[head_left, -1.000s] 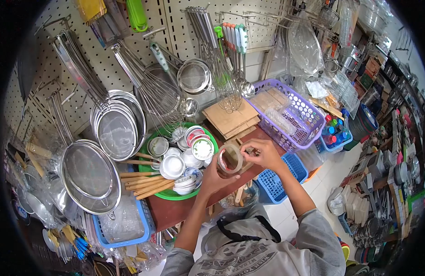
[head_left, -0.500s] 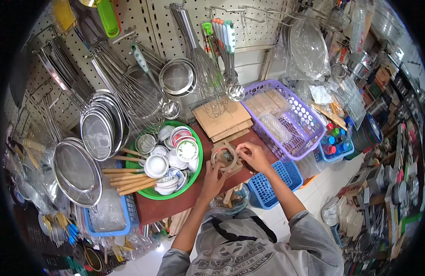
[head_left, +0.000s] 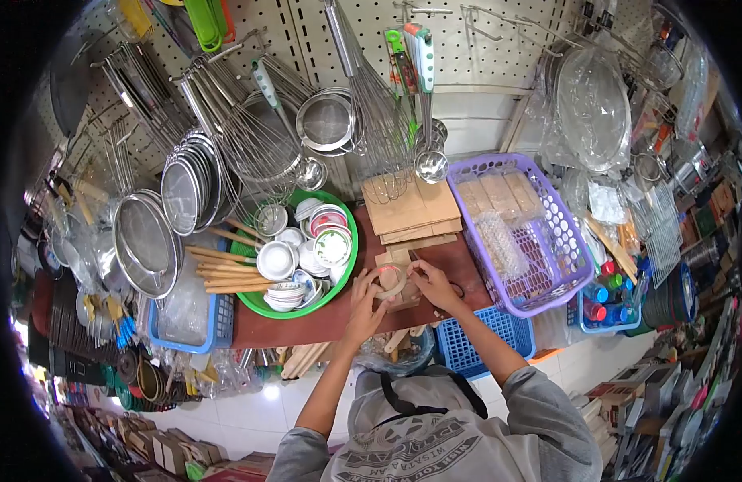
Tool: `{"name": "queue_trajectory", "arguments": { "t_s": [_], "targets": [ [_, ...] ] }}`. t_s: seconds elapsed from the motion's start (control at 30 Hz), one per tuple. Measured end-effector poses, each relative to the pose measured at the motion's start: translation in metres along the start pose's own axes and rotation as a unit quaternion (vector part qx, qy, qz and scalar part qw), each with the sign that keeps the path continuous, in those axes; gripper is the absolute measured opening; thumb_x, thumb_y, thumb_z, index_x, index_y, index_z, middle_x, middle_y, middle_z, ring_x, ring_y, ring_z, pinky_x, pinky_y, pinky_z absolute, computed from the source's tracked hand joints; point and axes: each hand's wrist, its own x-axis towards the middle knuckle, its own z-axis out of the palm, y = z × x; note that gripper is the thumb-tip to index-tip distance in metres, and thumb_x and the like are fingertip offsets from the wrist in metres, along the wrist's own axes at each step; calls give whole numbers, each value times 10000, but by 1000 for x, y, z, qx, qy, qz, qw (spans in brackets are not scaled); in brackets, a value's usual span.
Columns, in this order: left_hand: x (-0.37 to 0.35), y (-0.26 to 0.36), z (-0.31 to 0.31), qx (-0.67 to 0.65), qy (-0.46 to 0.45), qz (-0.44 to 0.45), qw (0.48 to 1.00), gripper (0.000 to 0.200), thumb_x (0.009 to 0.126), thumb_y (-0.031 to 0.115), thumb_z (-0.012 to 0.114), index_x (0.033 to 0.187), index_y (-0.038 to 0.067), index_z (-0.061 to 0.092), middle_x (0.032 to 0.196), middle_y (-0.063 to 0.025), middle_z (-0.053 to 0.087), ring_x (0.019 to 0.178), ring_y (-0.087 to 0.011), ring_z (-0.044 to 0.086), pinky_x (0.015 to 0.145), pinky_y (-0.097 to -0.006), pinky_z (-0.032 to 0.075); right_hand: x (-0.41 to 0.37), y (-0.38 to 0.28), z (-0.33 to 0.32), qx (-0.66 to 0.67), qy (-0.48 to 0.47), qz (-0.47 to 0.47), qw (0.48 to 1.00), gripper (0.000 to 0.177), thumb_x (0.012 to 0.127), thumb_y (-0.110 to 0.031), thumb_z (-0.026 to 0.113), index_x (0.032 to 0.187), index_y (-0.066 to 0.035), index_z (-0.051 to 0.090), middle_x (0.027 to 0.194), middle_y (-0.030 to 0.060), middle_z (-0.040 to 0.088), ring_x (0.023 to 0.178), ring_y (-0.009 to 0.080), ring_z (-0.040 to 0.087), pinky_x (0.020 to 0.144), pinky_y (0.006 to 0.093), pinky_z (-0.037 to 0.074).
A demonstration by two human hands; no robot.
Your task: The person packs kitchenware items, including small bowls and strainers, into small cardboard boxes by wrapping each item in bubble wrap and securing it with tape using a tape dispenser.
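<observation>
A roll of tape point(head_left: 401, 291) is held between both hands over the red-brown table, above a small brown cardboard piece point(head_left: 397, 259). My left hand point(head_left: 364, 302) grips the roll's left side, thumb and fingers on its rim. At the right side of the roll, my right hand point(head_left: 430, 286) has its fingertips pinched together; whether tape is between them is too small to tell. Just behind lies a stack of flat cardboard point(head_left: 411, 210). A dark, scissors-like handle point(head_left: 458, 289) shows partly beside my right hand.
Left of my hands, a green basin point(head_left: 352, 265) holds small bowls and wooden-handled strainers. A purple basket point(head_left: 511, 301) with wrapped packs stands at the right, a blue basket point(head_left: 485, 341) at the front edge. Whisks point(head_left: 379, 112) and ladles hang above the cardboard.
The view has shifted, so the table appears lower and the shelves moved. The roll is tilted flatter, and both hands remain at it.
</observation>
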Motion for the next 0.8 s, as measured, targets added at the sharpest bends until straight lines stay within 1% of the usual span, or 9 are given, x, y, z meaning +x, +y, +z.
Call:
{"name": "queue_trajectory", "arguments": {
  "t_s": [0.03,0.13,0.23,0.33,0.43,0.53,0.63,0.73,0.8],
  "targets": [
    [-2,-10,3,22,-21,4,1000,299,859,216,734,991,26,545,1287,-243,523,1360,-419,388,1184,-540,223,1,4,0,16,-6,6,1000,85,999,-86,555,1054,-27,578,980,12,629,866,85,626,668,235,562],
    [0,-10,7,51,35,-11,998,356,805,194,777,963,22,507,1222,-214,566,1279,-428,463,1166,-545,264,9,10,-1,16,-24,-16,999,141,983,-110,588,1072,-3,603,992,51,664,880,116,676,818,271,546],
    [4,-6,4,91,51,-14,994,407,751,164,811,950,24,484,1165,-223,579,1193,-432,515,1140,-540,318,10,8,2,63,-28,37,997,163,962,-153,626,1045,-15,650,922,46,689,827,106,680,740,254,541],
    [6,-5,1,109,57,6,992,444,731,170,845,927,10,480,1143,-245,583,1114,-424,557,1110,-532,366,11,-2,1,-36,-43,83,995,184,962,-185,630,1041,-23,664,859,13,666,755,55,634,494,233,499],
    [6,-10,1,71,51,24,996,479,682,164,858,954,7,497,1050,-231,584,1081,-410,561,1026,-481,437,15,5,0,-15,-54,103,993,216,954,-219,642,1045,-26,677,808,1,664,721,58,624,498,221,486],
    [5,-9,6,90,78,16,993,502,670,178,866,981,-3,515,992,-206,555,1015,-396,555,928,-461,465,20,2,-5,9,-76,138,987,208,964,-213,627,1055,-33,679,818,2,661,697,67,615,520,223,498],
    [11,-3,3,128,41,1,991,517,667,179,866,1020,2,531,950,-184,513,956,-378,534,860,-454,456,22,0,-6,59,-79,164,981,197,975,-214,610,1032,-37,677,812,3,654,691,70,613,540,224,510],
    [16,4,2,134,36,12,990,531,663,181,865,1045,16,535,962,-162,495,933,-358,510,833,-455,441,24,0,-7,75,-81,176,978,189,980,-209,601,1004,-34,671,818,8,651,700,74,620,564,235,541],
    [15,9,3,166,48,3,985,571,655,190,867,1091,33,533,981,-154,488,957,-349,506,851,-451,435,25,1,-6,89,-81,183,976,184,978,-205,601,993,-34,667,831,13,655,697,76,624,580,243,560]
  ]
}}
